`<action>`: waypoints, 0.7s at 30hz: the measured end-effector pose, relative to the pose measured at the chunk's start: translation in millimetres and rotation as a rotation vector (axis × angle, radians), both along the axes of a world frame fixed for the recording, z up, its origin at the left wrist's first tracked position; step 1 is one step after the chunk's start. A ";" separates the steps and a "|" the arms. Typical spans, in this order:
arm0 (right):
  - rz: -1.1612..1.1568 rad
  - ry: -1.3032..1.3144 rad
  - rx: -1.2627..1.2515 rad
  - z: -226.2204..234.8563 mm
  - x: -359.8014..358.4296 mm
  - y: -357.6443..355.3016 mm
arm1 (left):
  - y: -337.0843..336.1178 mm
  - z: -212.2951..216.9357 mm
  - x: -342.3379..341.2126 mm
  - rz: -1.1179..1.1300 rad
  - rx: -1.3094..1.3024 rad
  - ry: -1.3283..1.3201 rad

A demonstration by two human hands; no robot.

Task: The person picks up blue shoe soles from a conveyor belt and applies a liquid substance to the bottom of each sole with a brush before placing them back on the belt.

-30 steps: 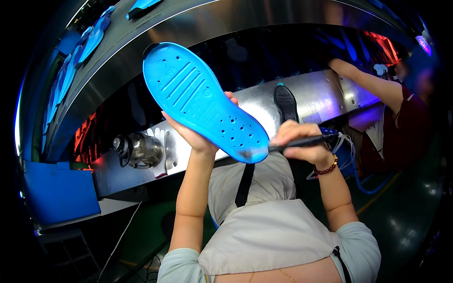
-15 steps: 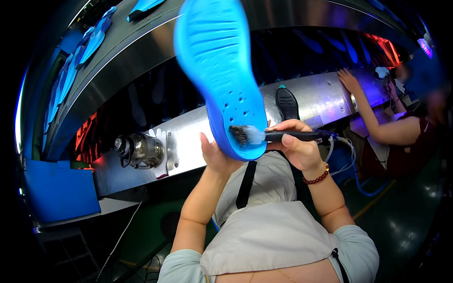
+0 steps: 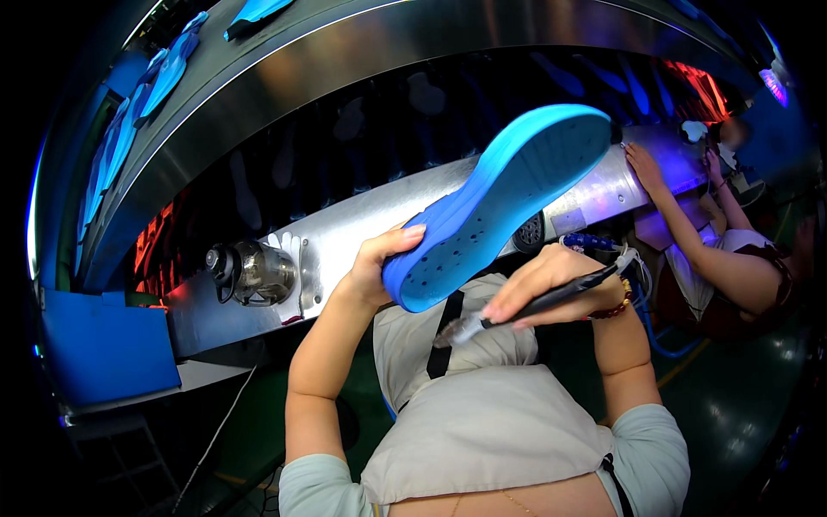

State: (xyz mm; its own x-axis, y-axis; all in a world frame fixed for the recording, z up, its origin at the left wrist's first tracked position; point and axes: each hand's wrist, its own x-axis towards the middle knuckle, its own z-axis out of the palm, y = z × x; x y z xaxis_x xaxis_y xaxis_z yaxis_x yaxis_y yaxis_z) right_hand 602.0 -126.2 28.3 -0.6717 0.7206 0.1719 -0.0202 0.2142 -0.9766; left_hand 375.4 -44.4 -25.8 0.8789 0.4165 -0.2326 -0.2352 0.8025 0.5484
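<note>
A bright blue shoe sole (image 3: 487, 215) is tilted over the bench, its toe pointing up and right. My left hand (image 3: 383, 263) grips its heel end, thumb on the rim. Small holes dot the sole's heel area. My right hand (image 3: 556, 289) is closed round a black-handled brush (image 3: 465, 328) with a whitish tuft, dark at the tip. The brush hangs below the sole, apart from it, in front of my apron. Tubing (image 3: 633, 257) runs from the rear of the brush handle. Behind my right hand, a black sole (image 3: 528, 233) lies partly hidden on the bench.
On the metal bench (image 3: 345, 246) stand a clear jug (image 3: 261, 273) with a dark lid and, beside it, a white glove (image 3: 291, 250). A curved conveyor (image 3: 220, 95) carries blue soles at the far left. At the right, a co-worker's arm (image 3: 680, 220) rests on the bench.
The sole has swung from upright to leaning right and shows more of its side. The brush has left the sole's heel and moved down. My left hand has shifted to the heel's left edge.
</note>
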 end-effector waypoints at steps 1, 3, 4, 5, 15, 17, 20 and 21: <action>-0.052 0.012 0.030 0.2 1.9 0.9 | -1.0 2.7 -0.6 -0.010 0.023 0.070; -0.227 -0.021 0.096 -0.5 1.9 2.4 | 1.0 5.2 0.3 -0.065 0.040 0.151; -0.241 -0.099 0.101 -2.4 1.3 2.8 | 1.9 8.7 2.6 -0.095 0.048 0.189; -0.180 -0.111 0.099 -1.0 -1.1 0.7 | 1.4 14.8 5.8 -0.114 0.072 0.213; -0.071 -0.290 0.249 11.6 19.3 -0.6 | 3.9 11.3 -11.9 -0.188 0.099 0.368; -0.016 -0.385 0.274 25.9 24.8 -2.6 | 1.0 6.2 -15.9 -0.129 0.091 0.395; -0.156 -0.174 0.243 13.1 27.7 6.4 | 2.1 -2.3 -23.7 -0.017 0.040 0.335; -0.240 -0.192 0.220 8.5 27.5 7.7 | 3.8 -6.6 -26.9 0.030 0.029 0.268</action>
